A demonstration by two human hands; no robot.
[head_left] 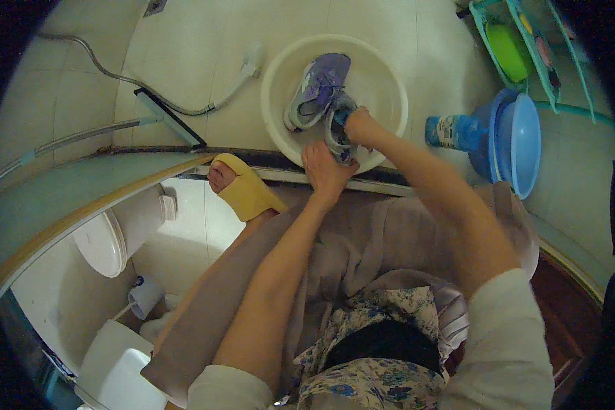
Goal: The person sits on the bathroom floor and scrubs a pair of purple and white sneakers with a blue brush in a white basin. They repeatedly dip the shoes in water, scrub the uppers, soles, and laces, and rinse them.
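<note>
Two purple-and-grey sneakers sit in a round white basin (383, 75) on the tiled shower floor. The far sneaker (318, 89) lies on its side across the middle of the basin, its sole turned toward the left. The near sneaker (338, 126) is at the basin's front edge, and both hands are on it. The left hand (324, 171) rests over the basin rim with fingers spread, pressing on the shoe's near end. The right hand (362, 126) is curled tight around something small at the shoe's upper part; what it grips is hidden by the fingers.

Just right of the basin a blue plastic bottle (451, 131) lies on its side, its end touching a stack of blue bowls (516, 140) tipped on edge. Beyond them, at the upper right, a teal rack (488, 34) holds a green dish. To the left of the basin a white shower head (253, 61) lies on the tiles with its metal hose trailing off, near a long-handled floor squeegee (167, 116).

On the near side of the dark sill, the person's foot in a yellow slipper (249, 191) is propped by the threshold. A white toilet (102, 239) stands at the lower left.
</note>
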